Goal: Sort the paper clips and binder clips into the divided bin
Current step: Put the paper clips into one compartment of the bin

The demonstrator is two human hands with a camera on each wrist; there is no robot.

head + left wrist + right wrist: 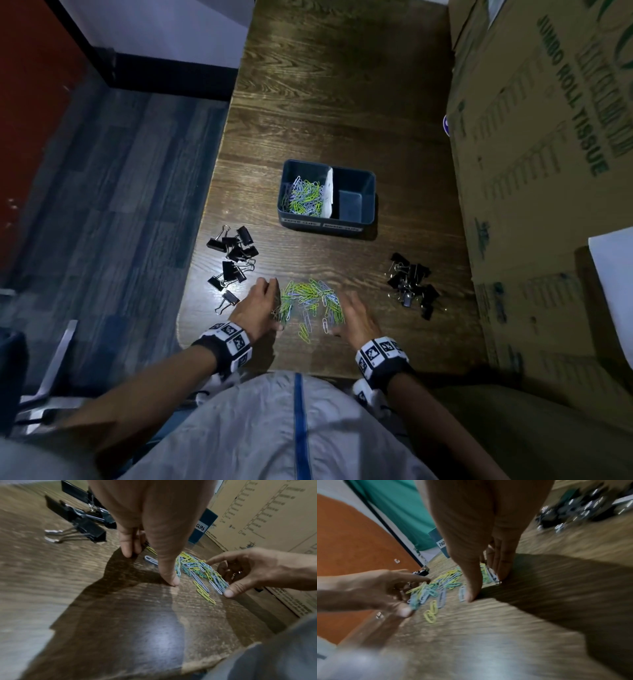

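Note:
A loose pile of green, blue and white paper clips (pixel 310 301) lies on the table near its front edge. My left hand (pixel 260 305) stands at the pile's left side, fingers straight, tips on the wood. My right hand (pixel 356 317) stands at the right side, fingers spread, its thumb touching a blue clip (pixel 217 588). Neither hand holds anything. The blue divided bin (pixel 325 224) sits further back. Its left compartment holds paper clips (pixel 303 198); its right one has nothing in it. Black binder clips lie in a left heap (pixel 233 260) and a right heap (pixel 411 284).
Large cardboard boxes (pixel 548 171) wall off the table's right side. The table's left edge (pixel 205 222) drops to a blue-grey floor. A white card (pixel 329 192) divides the bin. Bare wood lies between the paper clip pile and the bin.

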